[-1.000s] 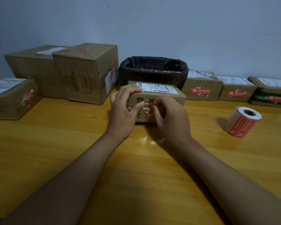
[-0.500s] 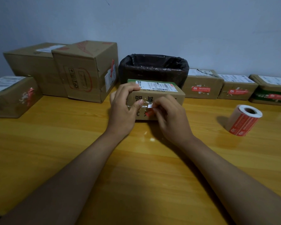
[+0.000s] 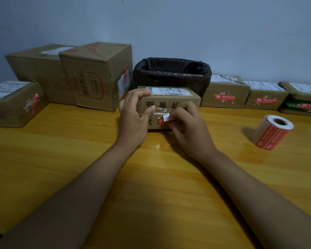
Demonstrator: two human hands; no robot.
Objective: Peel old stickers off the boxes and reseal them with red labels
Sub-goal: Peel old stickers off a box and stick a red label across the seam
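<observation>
Steadying the box [image 3: 171,103] with our left hand [image 3: 133,119], our right hand [image 3: 185,126] pinches the sticker [image 3: 164,119], which runs leftward along the box front.

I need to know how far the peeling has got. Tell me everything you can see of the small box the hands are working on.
The small box is brown cardboard with a green top edge and a white shipping label on top. It stands on the wooden table before the black-lined bin. Black characters and shiny clear tape cross its front. The left hand grips its left end; the right hand pinches a half-peeled red sticker.
</observation>
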